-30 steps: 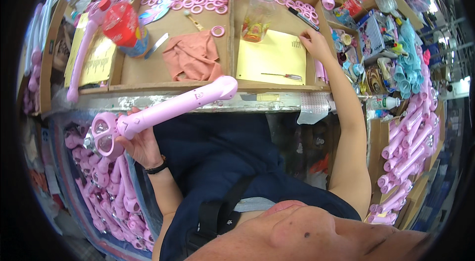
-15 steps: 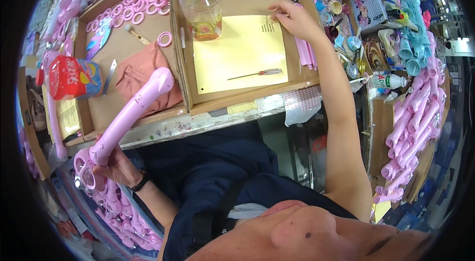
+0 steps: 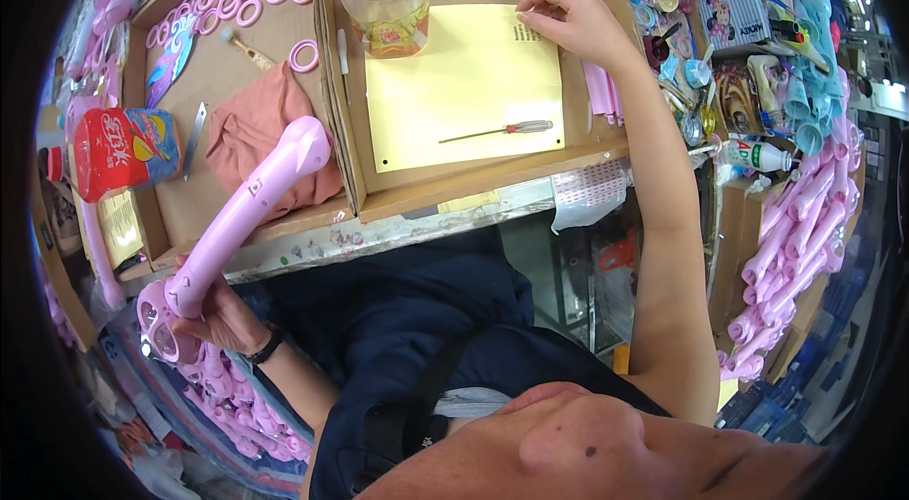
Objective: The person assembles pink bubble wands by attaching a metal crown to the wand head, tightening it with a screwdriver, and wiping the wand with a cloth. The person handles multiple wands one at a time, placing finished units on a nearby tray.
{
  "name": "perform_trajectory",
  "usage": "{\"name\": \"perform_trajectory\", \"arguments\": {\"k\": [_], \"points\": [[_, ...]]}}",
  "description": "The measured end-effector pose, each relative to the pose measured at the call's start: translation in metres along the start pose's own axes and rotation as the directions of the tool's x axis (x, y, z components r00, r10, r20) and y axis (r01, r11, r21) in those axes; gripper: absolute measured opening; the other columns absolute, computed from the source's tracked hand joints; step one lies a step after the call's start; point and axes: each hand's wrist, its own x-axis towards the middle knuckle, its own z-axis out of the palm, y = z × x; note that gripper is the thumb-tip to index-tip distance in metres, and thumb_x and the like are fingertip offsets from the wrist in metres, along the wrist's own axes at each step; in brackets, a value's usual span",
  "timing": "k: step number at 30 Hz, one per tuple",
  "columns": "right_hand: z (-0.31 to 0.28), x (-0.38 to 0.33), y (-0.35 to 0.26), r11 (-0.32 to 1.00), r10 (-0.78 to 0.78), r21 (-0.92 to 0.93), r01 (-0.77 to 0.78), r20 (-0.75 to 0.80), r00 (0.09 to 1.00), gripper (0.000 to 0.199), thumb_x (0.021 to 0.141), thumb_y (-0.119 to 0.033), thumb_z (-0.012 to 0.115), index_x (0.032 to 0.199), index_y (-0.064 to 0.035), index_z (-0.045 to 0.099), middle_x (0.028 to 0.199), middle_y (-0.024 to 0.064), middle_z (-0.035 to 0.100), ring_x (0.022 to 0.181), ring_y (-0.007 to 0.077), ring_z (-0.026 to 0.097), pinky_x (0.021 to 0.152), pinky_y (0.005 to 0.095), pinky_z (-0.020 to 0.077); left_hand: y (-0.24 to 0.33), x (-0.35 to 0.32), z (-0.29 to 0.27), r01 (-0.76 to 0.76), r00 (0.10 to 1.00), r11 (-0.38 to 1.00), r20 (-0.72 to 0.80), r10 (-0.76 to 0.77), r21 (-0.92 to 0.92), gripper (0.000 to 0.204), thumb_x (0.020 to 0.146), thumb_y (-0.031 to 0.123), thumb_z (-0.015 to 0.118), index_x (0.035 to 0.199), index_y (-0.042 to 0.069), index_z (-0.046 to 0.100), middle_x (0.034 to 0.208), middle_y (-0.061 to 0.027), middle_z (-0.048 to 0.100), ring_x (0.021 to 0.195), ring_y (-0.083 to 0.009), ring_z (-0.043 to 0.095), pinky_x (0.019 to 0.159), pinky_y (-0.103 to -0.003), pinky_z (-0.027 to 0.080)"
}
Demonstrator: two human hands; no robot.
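Left hand point(image 3: 227, 316) curled round wand point(image 3: 248, 205), left of sheet point(image 3: 454, 93); steady grip advised | right hand point(image 3: 574, 23) half-curled, sheet's top-right, hold unclear

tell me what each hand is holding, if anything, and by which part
The left hand holds a pink wand by the shaft end beside its rounded head. The right hand is at the yellow sheet; whether it holds anything cannot be told.
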Motion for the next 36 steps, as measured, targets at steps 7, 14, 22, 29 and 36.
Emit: {"name": "perform_trajectory", "arguments": {"k": [7, 14, 22, 29, 36], "points": [[0.0008, 0.0031, 0.0066, 0.992, -0.028, 0.123, 0.033, -0.041, 0.999, 0.018, 0.081, -0.019, 0.067, 0.091, -0.0040, 0.063, 0.086, 0.0039, 0.062, 0.079, 0.0128, 0.060, 0.073, 0.0257, 0.0488, -0.0006, 0.0004, -0.0019, -0.026, 1.000, 0.999, -0.007, 0.026, -0.023, 0.062, 0.069, 0.004, 0.078, 0.121, -0.009, 0.046, 0.132, -0.0256, 0.041, 0.128, -0.0388, 0.033, 0.114, -0.054, 0.016], [0.0027, 0.0008, 0.0041, 0.962, -0.017, 0.272, 0.015, 0.005, 1.000, 0.015, 0.085, -0.010, 0.064, 0.098, -0.0028, 0.062, 0.086, 0.0009, 0.061, 0.076, 0.0066, 0.057, 0.068, 0.0209, 0.0465, -0.0046, -0.0002, 0.0012, -0.014, 1.000, 1.000, 0.005, 0.014, -0.011, 0.062, 0.068, 0.004, 0.078, 0.120, -0.008, 0.047, 0.131, -0.0244, 0.042, 0.128, -0.0382, 0.034, 0.114, -0.054, 0.016], [-0.0011, 0.0009, 0.0035, 0.984, -0.028, 0.180, 0.016, 0.063, 0.998, 0.017, 0.088, -0.013, 0.061, 0.101, -0.0024, 0.061, 0.089, 0.0015, 0.062, 0.080, 0.0072, 0.056, 0.072, 0.0217, 0.0458, -0.0076, -0.0012, 0.0050, -0.001, 1.000, 1.000, -0.014, 0.002, 0.013, 0.062, 0.068, 0.004, 0.078, 0.121, -0.007, 0.046, 0.130, -0.0232, 0.044, 0.128, -0.0377, 0.035, 0.114, -0.054, 0.016], [0.0001, 0.0011, 0.0044, 0.979, -0.035, 0.200, 0.038, -0.018, 0.999, 0.016, 0.090, -0.015, 0.059, 0.099, -0.0019, 0.059, 0.088, 0.0009, 0.061, 0.081, 0.0075, 0.056, 0.072, 0.0220, 0.0454, -0.0077, -0.0010, 0.0045, 0.004, 1.000, 1.000, 0.003, -0.004, 0.005, 0.062, 0.068, 0.004, 0.078, 0.120, -0.007, 0.046, 0.129, -0.0224, 0.045, 0.127, -0.0373, 0.036, 0.114, -0.055, 0.016], [-0.0008, 0.0010, 0.0007, 0.986, 0.038, 0.165, -0.023, -0.085, 0.996, 0.022, 0.086, -0.021, 0.060, 0.098, -0.0027, 0.061, 0.088, 0.0041, 0.064, 0.082, 0.0127, 0.061, 0.074, 0.0269, 0.0479, -0.0084, -0.0011, 0.0047, 0.005, 1.000, 1.000, 0.015, -0.005, -0.018, 0.062, 0.068, 0.004, 0.078, 0.121, -0.006, 0.046, 0.130, -0.0215, 0.045, 0.128, -0.0374, 0.035, 0.114, -0.055, 0.016]]}}
